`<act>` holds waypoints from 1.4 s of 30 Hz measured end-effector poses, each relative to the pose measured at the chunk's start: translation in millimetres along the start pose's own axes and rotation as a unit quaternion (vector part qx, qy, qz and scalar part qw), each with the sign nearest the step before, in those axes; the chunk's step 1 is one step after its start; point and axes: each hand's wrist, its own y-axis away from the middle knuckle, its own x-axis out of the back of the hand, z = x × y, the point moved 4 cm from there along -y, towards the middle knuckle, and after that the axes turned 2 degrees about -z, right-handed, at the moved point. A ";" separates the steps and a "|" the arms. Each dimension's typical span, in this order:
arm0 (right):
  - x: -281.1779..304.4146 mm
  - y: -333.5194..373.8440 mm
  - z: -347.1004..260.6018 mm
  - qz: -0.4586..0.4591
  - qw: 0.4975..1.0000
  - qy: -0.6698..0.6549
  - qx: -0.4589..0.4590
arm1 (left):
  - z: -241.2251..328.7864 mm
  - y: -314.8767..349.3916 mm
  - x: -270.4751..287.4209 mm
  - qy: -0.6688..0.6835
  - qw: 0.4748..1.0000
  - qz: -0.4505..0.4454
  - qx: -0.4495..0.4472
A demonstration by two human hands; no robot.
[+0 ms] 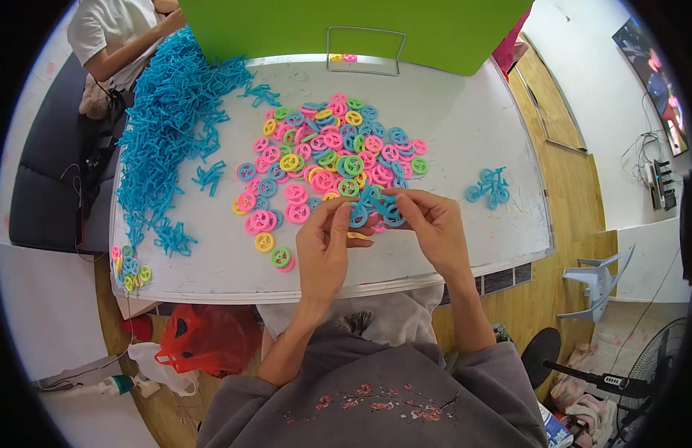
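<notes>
Between both hands, just above the table near its front edge, is a small blue plastic toy bicycle with blue wheels. The fingers of my left hand pinch its left wheel. At its other end, my right hand closes thumb and fingers on the right wheel. Right beyond my hands spreads a heap of small toy wheels in pink, yellow, green and blue. Off to the right, a few blue toy bicycles with wheels on stand together on the white table.
A tall pile of blue plastic bicycle frames covers the table's left side. Several wheels lie at the left front corner. A green board with a wire stand borders the far edge. Another person sits at the far left.
</notes>
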 end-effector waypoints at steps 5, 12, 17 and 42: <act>-8.2 5.6 -5.7 -0.038 0.998 -0.047 0.003 | -2.1 1.2 -1.8 0.018 1.000 0.011 -0.009; 6.8 12.8 2.4 0.010 0.999 0.025 -0.018 | -11.3 0.0 -3.3 -0.029 1.000 0.011 0.002; 0.6 16.4 0.6 0.004 1.000 0.008 -0.004 | -22.5 -2.1 -2.9 -0.029 0.999 0.019 -0.034; 189.0 4.6 26.0 0.331 0.788 0.512 0.080 | 39.1 48.1 186.6 -0.578 0.742 0.325 -0.097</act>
